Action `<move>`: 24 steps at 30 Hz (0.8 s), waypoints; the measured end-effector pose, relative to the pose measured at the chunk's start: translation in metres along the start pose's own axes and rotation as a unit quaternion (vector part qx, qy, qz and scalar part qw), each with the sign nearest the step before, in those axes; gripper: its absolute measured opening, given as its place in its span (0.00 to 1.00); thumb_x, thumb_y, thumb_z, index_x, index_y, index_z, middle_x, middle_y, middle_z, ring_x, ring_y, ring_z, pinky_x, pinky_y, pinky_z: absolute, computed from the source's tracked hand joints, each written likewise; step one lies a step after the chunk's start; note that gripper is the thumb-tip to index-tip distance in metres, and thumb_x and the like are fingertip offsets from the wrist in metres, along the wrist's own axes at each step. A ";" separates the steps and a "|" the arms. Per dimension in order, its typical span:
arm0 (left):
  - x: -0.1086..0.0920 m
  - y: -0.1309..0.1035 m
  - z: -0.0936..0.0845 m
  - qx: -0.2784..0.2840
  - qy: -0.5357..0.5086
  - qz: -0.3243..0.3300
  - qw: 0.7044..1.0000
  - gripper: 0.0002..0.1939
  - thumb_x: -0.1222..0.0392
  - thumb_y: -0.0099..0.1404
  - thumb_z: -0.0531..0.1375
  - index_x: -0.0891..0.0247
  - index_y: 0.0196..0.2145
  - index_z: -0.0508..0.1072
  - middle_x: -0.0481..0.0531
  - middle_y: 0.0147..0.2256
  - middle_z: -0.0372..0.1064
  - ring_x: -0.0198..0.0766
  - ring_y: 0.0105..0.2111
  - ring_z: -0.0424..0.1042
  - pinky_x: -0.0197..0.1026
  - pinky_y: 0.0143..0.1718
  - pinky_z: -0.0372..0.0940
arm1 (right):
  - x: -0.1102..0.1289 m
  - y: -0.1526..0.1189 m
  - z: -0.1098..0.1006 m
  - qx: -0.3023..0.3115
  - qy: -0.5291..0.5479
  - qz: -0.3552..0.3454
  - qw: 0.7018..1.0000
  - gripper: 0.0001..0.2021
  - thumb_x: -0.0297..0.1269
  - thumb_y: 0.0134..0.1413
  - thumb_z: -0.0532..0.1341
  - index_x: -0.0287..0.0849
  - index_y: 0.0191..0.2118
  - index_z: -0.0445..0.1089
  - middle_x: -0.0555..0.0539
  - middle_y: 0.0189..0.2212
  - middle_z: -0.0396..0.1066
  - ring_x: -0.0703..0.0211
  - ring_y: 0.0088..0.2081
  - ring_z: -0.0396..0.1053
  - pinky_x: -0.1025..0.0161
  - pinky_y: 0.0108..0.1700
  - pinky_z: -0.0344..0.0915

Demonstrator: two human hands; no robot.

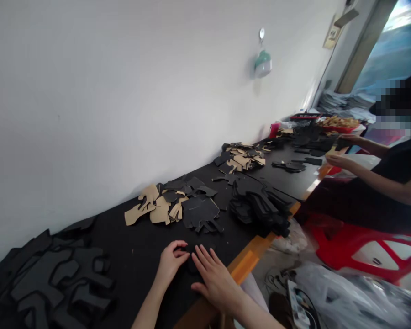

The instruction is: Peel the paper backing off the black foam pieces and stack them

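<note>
My left hand [171, 262] rests on the black table top [133, 256], its fingertips pinching the edge of a small black cut piece [188, 256]. Beside it my right hand [214, 276] lies flat, fingers spread, pressing on the same dark piece near the table's orange front edge [246, 260]. Just beyond my hands lies a mixed heap of tan and black cut shapes [173, 205]. A tall stack of black cut pieces [260, 205] stands to the right of that heap, by the table edge.
More black cut shapes [55, 278] lie at the near left. A second tan and black heap [241, 157] sits farther along. Another person's hands [340, 157] work at the far end. A red plastic stool [363, 249] and clear bags [345, 292] are on the floor.
</note>
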State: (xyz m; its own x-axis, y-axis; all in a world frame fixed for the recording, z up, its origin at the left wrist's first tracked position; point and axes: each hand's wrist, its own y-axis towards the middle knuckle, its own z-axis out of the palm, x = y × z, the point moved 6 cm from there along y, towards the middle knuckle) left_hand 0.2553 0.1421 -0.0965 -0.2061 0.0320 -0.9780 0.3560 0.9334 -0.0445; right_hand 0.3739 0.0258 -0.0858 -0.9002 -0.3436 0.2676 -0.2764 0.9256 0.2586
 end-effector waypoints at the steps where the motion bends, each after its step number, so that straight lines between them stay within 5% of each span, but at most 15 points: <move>1: 0.000 0.000 0.000 0.001 0.002 0.000 1.000 0.15 0.62 0.45 0.68 0.65 0.33 0.74 0.56 0.39 0.74 0.40 0.31 0.76 0.43 0.38 0.71 | -0.001 0.000 0.002 0.005 -0.001 0.001 1.000 0.35 0.54 0.59 0.53 0.37 0.65 0.49 0.38 0.65 0.47 0.45 0.65 0.46 0.45 0.63 0.51; 17: -0.036 -0.023 0.015 -0.048 0.198 0.158 0.966 0.06 0.66 0.59 0.57 0.62 0.32 0.74 0.58 0.46 0.65 0.35 0.30 0.73 0.44 0.40 0.70 | -0.002 -0.004 0.015 -0.033 -0.042 -0.024 0.998 0.35 0.52 0.58 0.56 0.35 0.64 0.51 0.35 0.64 0.49 0.43 0.65 0.47 0.42 0.62 0.49; 24: -0.043 -0.029 0.021 -0.090 0.303 0.184 0.931 0.07 0.66 0.61 0.57 0.60 0.33 0.75 0.58 0.50 0.64 0.49 0.49 0.68 0.53 0.51 0.62 | -0.001 -0.002 0.013 -0.013 -0.050 -0.025 0.998 0.35 0.53 0.59 0.55 0.34 0.64 0.51 0.34 0.65 0.47 0.42 0.65 0.46 0.42 0.62 0.48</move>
State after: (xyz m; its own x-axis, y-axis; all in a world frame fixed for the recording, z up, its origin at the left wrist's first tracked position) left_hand 0.2731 0.1057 -0.0571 -0.5959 0.5055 -0.6240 0.3561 0.8628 0.3589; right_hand 0.3705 0.0259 -0.0990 -0.9148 -0.3706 0.1605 -0.3142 0.9028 0.2935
